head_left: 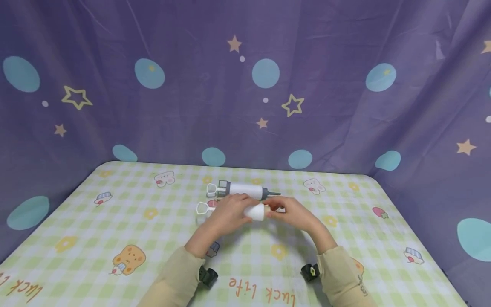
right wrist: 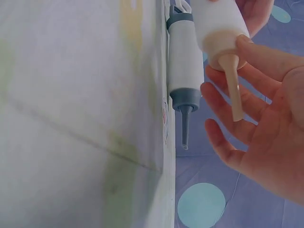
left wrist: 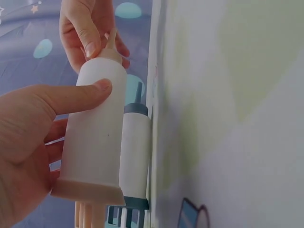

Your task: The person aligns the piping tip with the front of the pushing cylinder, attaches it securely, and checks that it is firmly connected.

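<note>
A large syringe-like dispenser (left wrist: 92, 137) has a white barrel, a beige collar and a thin beige nozzle (right wrist: 232, 85). My left hand (head_left: 229, 214) grips its barrel, thumb across the near side in the left wrist view. At the nozzle end, the thumb and fingers of my right hand (head_left: 292, 213) pinch the beige cap (left wrist: 108, 53); its other fingers are spread around the nozzle in the right wrist view. In the head view the dispenser lies sideways above the table, its pull handle (head_left: 203, 208) pointing left and its barrel partly hidden by my left hand.
Just behind lies a second dispenser (head_left: 245, 190) of the same shape, with dark grey ends and its nozzle pointing right. Both are over a table (head_left: 153, 238) with a green-checked, cartoon-printed cover. A purple curtain (head_left: 215, 106) hangs behind the table.
</note>
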A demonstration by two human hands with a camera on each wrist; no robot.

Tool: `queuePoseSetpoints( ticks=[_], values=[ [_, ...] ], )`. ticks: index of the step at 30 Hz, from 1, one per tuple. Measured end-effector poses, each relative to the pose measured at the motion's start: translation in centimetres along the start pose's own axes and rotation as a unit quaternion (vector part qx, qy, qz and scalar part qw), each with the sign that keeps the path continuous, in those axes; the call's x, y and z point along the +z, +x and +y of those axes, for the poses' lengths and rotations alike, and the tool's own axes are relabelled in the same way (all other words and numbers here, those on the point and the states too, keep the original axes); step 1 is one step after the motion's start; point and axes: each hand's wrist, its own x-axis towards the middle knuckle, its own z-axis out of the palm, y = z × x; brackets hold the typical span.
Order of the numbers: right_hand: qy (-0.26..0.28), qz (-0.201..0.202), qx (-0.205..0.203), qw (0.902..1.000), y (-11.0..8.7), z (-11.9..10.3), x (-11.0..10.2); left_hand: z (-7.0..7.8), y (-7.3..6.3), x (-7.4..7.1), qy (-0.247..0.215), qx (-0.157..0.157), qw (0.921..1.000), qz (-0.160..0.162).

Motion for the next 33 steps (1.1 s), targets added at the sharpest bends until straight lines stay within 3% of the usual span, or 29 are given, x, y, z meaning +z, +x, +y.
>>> queuePoseSetpoints(
  ticks=[13,22,33],
  values=[
    [-0.019,-0.046,0.003,0.9988,-0.29,0.16,0.09,0.16,-0.40,0.62,-0.028,0.032,0.9991,-0.001],
    [-0.046,-0.060,0.008,0.9971,-0.35,0.05,0.09,0.12,-0.24,0.75,-0.027,0.013,0.9984,-0.048],
    [-0.059,-0.063,0.006,0.9962,-0.23,0.10,0.33,0.08,-0.31,0.84,-0.026,0.019,0.9982,-0.050]
  ],
)
